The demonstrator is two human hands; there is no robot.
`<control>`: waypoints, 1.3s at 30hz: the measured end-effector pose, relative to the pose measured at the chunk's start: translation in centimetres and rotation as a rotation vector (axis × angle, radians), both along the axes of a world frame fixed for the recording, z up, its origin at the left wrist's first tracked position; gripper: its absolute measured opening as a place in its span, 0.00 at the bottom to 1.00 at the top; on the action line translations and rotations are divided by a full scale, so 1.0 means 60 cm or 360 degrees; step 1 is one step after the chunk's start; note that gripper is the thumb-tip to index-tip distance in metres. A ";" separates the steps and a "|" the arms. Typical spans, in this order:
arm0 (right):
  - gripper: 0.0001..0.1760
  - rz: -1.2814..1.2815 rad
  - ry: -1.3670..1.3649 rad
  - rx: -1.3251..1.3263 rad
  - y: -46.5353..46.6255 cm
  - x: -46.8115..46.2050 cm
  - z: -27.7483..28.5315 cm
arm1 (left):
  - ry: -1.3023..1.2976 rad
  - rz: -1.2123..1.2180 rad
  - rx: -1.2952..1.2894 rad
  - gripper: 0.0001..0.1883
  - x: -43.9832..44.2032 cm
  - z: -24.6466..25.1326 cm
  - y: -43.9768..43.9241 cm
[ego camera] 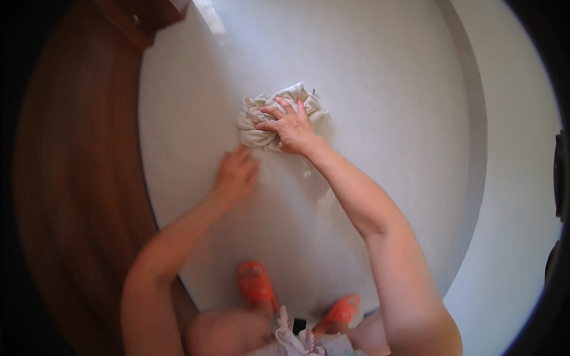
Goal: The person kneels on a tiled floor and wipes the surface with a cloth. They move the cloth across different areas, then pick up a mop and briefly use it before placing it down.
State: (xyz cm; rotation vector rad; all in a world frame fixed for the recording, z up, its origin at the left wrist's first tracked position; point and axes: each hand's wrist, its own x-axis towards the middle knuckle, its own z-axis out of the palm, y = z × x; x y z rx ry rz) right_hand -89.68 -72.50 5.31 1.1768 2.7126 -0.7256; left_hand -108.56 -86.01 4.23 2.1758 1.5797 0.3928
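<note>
A crumpled off-white cloth (256, 133) lies bunched on the smooth pale floor (378, 111). On top of it presses my right hand (294, 131), palm down, its fingers spread over the folds and bearing on the fabric. My left hand (236, 173), blurred, is just below the cloth's near left edge with fingers somewhat apart and nothing in them. Whether its fingertips touch the cloth is unclear.
Dark reddish-brown wood panelling (84, 178) borders the floor on the left, with a projecting wooden piece (153, 20) at the upper left. A pale wall (516, 155) with a grey baseboard (474, 133) curves along the right. Orange clogs (254, 280) are on my feet below.
</note>
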 end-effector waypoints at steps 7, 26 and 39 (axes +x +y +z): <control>0.20 0.0354 0.0205 -0.0020 -0.077 0.132 -0.037 | -0.0160 0.0575 0.0105 0.07 -0.159 -0.024 0.184; 0.33 -0.0716 -0.0143 0.0297 0.066 0.247 0.070 | -0.0262 0.0358 -0.0236 0.14 -0.173 -0.024 0.638; 0.39 -0.0385 -0.0079 0.0622 0.201 0.044 -0.155 | -0.0664 0.1524 -0.0639 0.14 -0.435 0.095 0.280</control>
